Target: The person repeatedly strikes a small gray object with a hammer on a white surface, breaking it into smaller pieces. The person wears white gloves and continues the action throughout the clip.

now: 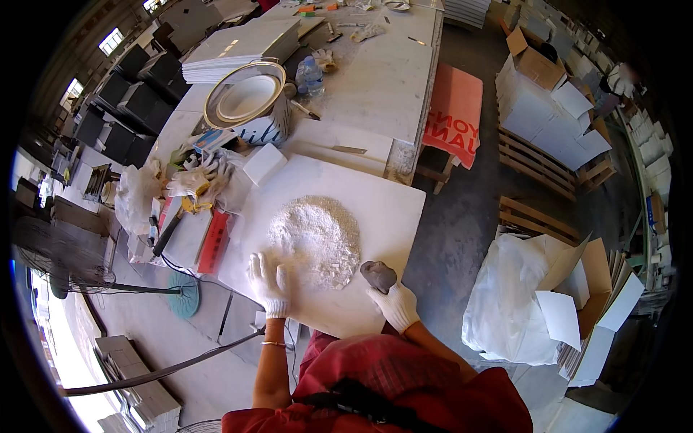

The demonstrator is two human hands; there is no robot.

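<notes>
- The right hand, gloved, grips a grey stone at the near right edge of the white slab.
- The left hand lies flat, fingers spread, steadying the near left edge of the round white mosaic.
- Judgement: rub lightly, keeping the pieces pinned.
- Farther left lie spare gloves.

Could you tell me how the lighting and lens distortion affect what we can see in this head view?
In the head view, fisheye bending curves the white slab edges and blacks out the corners; daylight washes out the lower-left floor; the white chip pile nearly blends into the slab; the left hand and the right hand, gripping a grey stone, stay sharp.
</notes>
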